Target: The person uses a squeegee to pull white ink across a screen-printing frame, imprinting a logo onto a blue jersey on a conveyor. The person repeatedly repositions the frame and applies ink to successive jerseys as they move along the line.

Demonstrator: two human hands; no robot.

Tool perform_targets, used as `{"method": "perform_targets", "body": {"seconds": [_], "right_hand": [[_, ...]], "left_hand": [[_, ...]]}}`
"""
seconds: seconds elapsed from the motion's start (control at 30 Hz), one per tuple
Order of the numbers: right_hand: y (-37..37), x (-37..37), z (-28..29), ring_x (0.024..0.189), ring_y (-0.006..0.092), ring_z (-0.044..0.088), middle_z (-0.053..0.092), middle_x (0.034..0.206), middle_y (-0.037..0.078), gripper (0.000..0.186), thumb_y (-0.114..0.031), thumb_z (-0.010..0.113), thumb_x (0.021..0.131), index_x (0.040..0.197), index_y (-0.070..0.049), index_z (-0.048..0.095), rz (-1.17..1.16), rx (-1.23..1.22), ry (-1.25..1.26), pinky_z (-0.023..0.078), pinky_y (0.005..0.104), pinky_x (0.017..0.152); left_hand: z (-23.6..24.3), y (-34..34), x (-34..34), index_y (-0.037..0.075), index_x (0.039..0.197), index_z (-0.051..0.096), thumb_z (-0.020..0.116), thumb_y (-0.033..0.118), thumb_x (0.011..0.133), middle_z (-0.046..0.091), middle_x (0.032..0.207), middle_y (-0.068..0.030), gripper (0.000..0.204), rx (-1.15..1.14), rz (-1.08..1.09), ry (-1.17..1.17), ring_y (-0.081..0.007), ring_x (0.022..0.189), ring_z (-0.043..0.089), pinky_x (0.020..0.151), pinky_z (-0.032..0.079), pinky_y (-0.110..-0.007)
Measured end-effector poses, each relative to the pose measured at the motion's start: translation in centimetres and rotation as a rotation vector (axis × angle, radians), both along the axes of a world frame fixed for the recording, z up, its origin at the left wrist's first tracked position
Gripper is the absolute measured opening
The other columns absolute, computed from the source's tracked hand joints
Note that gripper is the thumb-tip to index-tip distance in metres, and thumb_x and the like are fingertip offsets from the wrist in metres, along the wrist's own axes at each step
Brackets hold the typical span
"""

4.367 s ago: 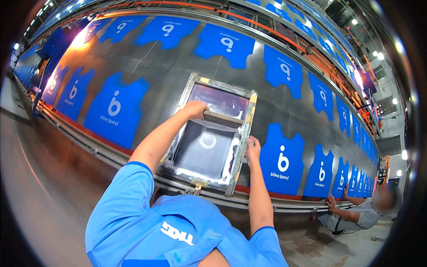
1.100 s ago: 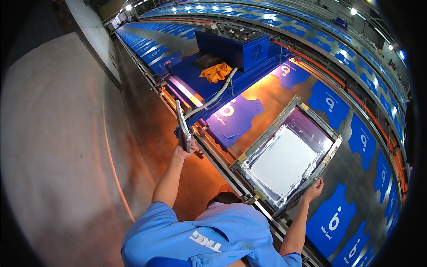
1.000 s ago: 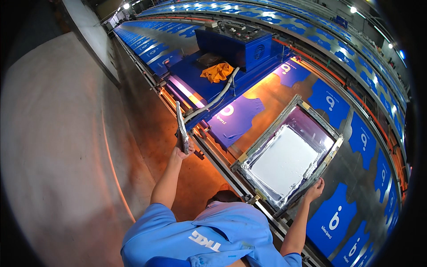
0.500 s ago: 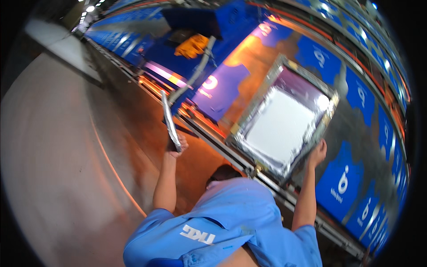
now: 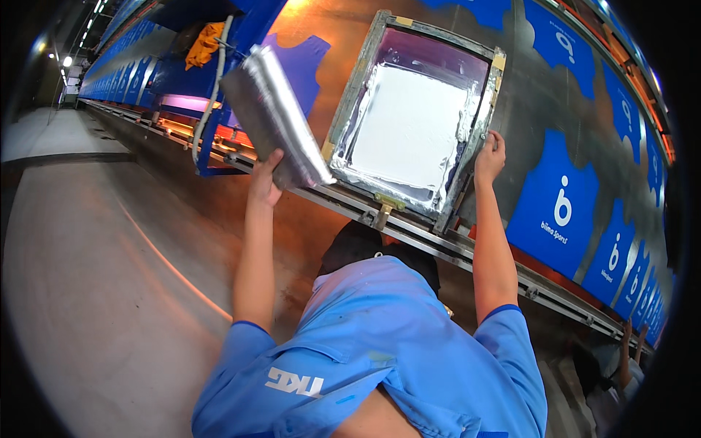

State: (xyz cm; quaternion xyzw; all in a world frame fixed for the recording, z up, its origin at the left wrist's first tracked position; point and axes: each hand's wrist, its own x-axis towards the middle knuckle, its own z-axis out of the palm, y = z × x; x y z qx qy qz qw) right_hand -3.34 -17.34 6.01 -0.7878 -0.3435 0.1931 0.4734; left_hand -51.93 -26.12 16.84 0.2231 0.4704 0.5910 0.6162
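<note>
Left hand (image 5: pixel 264 177), fingers wrapped round the lower end of the foil-covered squeegee (image 5: pixel 277 117), long axis running up and away to the left. Just right of it, on the tabletop (image 5: pixel 526 102): the printing screen frame (image 5: pixel 416 120). Right hand (image 5: pixel 489 155) closed on the frame's right edge, nearer the white mesh.

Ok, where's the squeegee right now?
In the head view, the squeegee is upper left, raised in the left hand, just left of the printing screen whose frame the right hand grips.

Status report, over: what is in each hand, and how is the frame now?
Left hand shut on squeegee, raised off table. Right hand grips printing frame at right edge. Frame lies on table; nothing blocking it.
</note>
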Motion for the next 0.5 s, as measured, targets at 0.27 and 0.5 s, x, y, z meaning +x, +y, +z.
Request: {"method": "perform_targets", "body": {"seconds": [0.27, 0.5], "right_hand": [[0.6, -0.2, 0.3, 0.097, 0.0349, 0.069, 0.075, 0.101, 0.014, 0.025, -0.035, 0.056, 0.102, 0.115, -0.02, 0.071, 0.02, -0.061, -0.016, 0.051, 0.045, 0.088], [0.3, -0.9, 0.2, 0.095, 0.0336, 0.068, 0.074, 0.098, 0.013, 0.027, -0.034, 0.057, 0.102, 0.115, -0.016, 0.071, -0.011, -0.055, -0.033, 0.05, 0.0441, 0.089]], "left_hand": [[6.2, 9.6, 8.7, -0.004, 0.116, 0.067, 0.089, 0.011, 0.077, 0.073, 0.106, -0.0069, 0.047, 0.256, -0.174, 0.564, -0.0143, 0.092, 0.069, 0.082, 0.057, -0.028], [5.0, 14.9, 10.2, 0.002, 0.103, 0.074, 0.09, 0.018, 0.074, 0.073, 0.09, -0.0047, 0.037, 0.448, -0.421, 1.115, -0.0157, 0.085, 0.069, 0.077, 0.054, -0.03]]}}
